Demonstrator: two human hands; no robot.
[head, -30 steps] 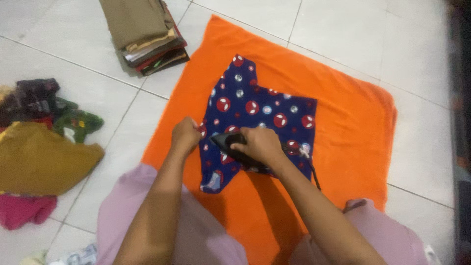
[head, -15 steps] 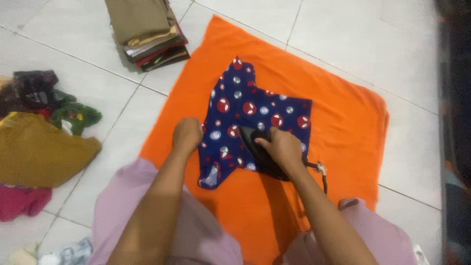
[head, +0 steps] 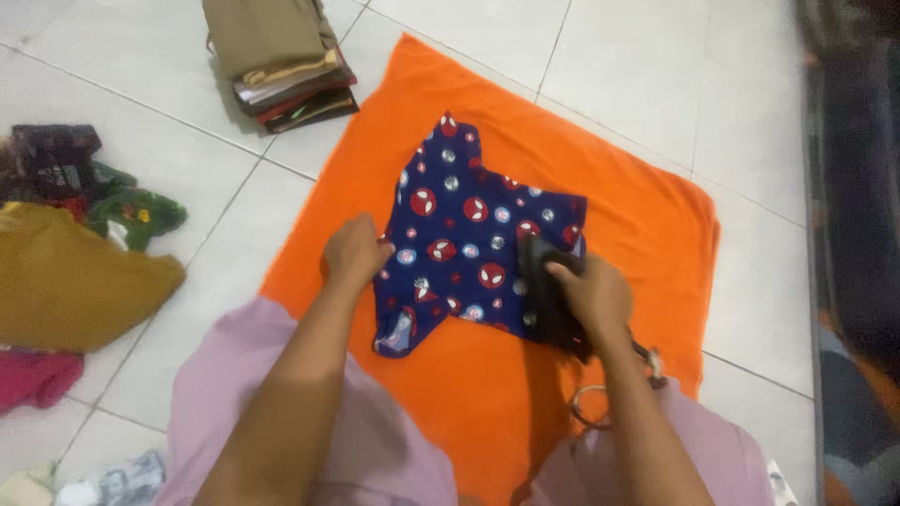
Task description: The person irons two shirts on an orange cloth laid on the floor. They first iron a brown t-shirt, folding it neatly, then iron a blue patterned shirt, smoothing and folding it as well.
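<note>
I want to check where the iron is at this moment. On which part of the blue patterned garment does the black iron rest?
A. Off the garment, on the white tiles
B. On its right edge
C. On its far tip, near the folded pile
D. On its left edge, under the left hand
B: the right hand presses the black iron on the right edge of the blue patterned garment, while the left hand holds the left edge.

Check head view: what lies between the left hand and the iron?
Only the blue patterned garment, flat on the orange cloth, lies between the left hand and the iron under the right hand.
</note>
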